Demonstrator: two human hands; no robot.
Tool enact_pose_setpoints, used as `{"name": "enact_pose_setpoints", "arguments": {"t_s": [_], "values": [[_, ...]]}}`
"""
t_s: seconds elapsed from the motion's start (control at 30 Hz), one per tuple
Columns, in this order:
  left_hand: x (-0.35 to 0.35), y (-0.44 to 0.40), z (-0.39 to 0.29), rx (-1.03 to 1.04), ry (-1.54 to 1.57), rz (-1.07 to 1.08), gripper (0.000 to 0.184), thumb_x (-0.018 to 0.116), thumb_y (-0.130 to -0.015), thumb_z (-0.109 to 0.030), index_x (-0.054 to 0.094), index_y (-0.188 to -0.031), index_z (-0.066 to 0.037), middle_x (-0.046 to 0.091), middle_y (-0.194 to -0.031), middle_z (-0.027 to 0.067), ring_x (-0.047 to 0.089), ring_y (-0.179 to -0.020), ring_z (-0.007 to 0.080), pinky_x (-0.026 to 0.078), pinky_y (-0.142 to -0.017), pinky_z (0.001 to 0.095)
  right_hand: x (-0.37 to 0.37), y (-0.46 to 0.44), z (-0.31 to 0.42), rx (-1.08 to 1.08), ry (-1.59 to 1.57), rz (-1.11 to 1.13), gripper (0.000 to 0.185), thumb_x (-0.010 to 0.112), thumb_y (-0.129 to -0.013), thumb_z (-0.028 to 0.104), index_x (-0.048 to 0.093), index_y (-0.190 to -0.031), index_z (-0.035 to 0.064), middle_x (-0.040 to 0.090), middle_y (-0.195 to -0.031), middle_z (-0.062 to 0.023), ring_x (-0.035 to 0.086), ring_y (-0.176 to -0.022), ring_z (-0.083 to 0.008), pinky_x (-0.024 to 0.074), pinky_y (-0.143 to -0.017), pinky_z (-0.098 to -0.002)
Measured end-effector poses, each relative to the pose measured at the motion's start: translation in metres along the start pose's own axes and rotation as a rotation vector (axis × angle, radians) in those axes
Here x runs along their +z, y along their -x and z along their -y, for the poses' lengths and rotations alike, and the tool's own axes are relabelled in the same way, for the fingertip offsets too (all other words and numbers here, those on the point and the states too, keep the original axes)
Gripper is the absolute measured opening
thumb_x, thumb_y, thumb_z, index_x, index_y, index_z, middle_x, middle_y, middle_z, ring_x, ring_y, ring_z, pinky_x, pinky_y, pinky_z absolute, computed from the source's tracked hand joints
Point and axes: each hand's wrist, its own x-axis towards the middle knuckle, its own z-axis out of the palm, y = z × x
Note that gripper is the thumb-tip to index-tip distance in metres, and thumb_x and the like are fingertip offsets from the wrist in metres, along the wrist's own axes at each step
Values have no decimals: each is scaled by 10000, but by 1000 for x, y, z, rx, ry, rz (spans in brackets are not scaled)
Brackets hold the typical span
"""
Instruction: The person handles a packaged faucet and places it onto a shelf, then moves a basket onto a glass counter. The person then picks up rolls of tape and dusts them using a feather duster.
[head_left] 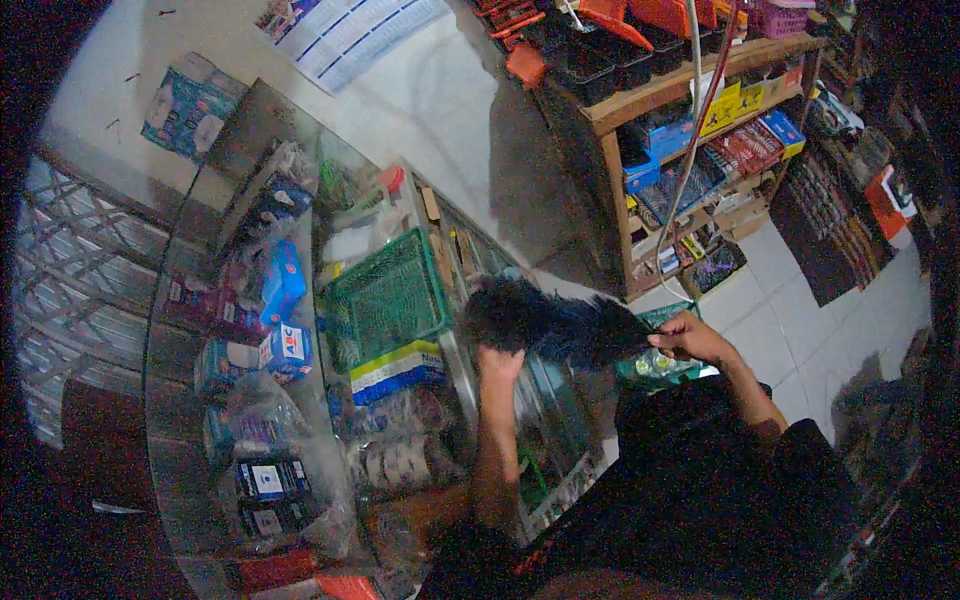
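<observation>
A dark, fluffy feather duster point(575, 322) stretches sideways in front of me, above the edge of a glass display case. My right hand point(695, 340) is closed in a pinch on its narrow right end. At the bushy left end, my left hand point(502, 362) grips the duster, with feathers covering most of its fingers. Just left of that hand, a green plastic basket point(447, 290) lies tilted on the goods in the case. Below the basket is a yellow, white and blue box point(398, 372).
The glass case point(180, 235) holds blue boxes point(286, 352) and plastic-wrapped goods. A wooden shelf point(612, 190) with boxed goods stands at the back right, a cable point(685, 175) hanging before it. A dark mat point(825, 225) lies on the tiled floor point(755, 290). Metal lattice point(80, 260) is at left.
</observation>
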Motion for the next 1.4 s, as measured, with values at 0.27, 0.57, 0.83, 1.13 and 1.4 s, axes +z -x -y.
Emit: {"name": "enact_pose_setpoints", "arguments": {"t_s": [0.27, 0.57, 0.83, 1.13, 1.4], "values": [[31, 7, 1, 18, 73, 140, 392, 553, -851, -304, 593, -1172, -83, 602, -1208, 129, 540, -1133, 355, 388, -1017, 513, 0, -5, -13, -28, 56, -25, 443, 628, -918, 286, 525, -547, 67, 430, -486, 38, 365, -442, -63, 266, -436, -270], [4, 2, -1, 29, -76, 246, 511, 553, -712, -232, 536, -1204, -97, 606, -1136, 127, 557, -1037, 363, 427, -928, 537, 10, -9, -14, 67, 21, -65, 484, 637, -886, 433, 534, -567, 84, 447, -499, 30, 395, -456, -71, 304, -438, -277], [10, 4, -2, 51, -43, 144, 436, 520, -708, -102, 571, -1141, -93, 609, -1096, 125, 573, -1013, 318, 452, -904, 504, 8, -14, -19, 82, 50, -54, 449, 633, -893, 406, 544, -582, 96, 454, -506, 30, 391, -453, -72, 296, -442, -271], [12, -8, -1, 172, 85, 95, 350, 492, -907, -344, 636, -1083, -78, 662, -1084, 90, 596, -1019, 316, 458, -939, 464, 15, -11, 13, 42, 116, 129, 453, 618, -925, 302, 511, -548, 74, 416, -496, 40, 377, -458, -57, 271, -442, -261], [-6, -12, 1, 215, -182, 78, 319, 464, -964, -290, 604, -1172, -92, 638, -1132, 87, 595, -1012, 262, 436, -962, 446, 20, -18, 13, 86, 23, 51, 412, 616, -923, 274, 533, -577, 67, 459, -520, 31, 390, -482, -62, 295, -472, -257]]}}
